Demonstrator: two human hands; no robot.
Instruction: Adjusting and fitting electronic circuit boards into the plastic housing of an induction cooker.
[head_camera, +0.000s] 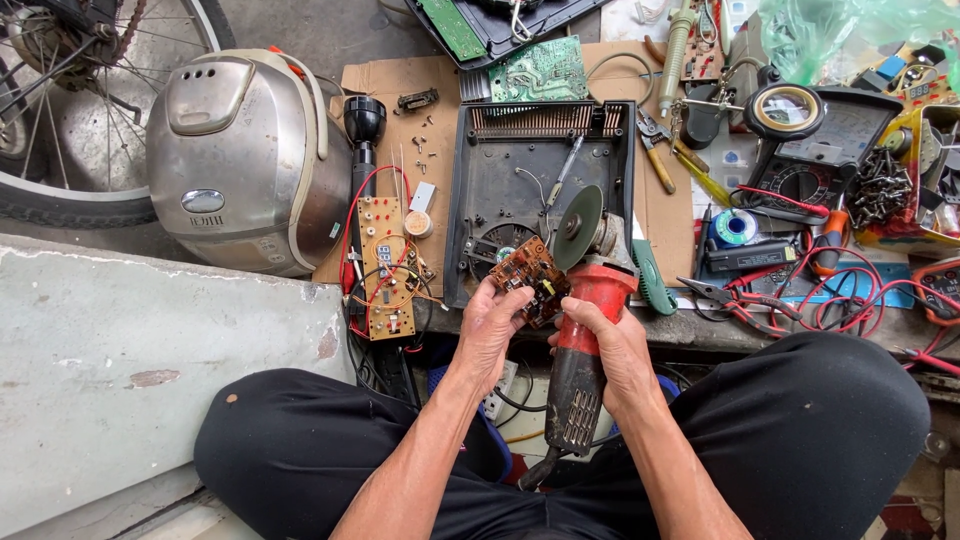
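My left hand (493, 325) holds a small brown circuit board (530, 276) by its lower edge, right beside the grey disc (577, 227) of an angle grinder. My right hand (612, 340) grips the red and dark body of that angle grinder (585, 350), whose head points away from me. Both hands are between my knees in black trousers. Behind the board lies an open black appliance housing (500, 190) with a fan in its floor.
A silver rice cooker (245, 160) stands at left beside a bicycle wheel (60, 110). A yellow circuit board (385, 265) with red wires lies on cardboard. Pliers (725, 295), a multimeter (830, 150), screws and a green circuit board (540, 70) crowd the right and back. A concrete ledge (120, 340) runs at left.
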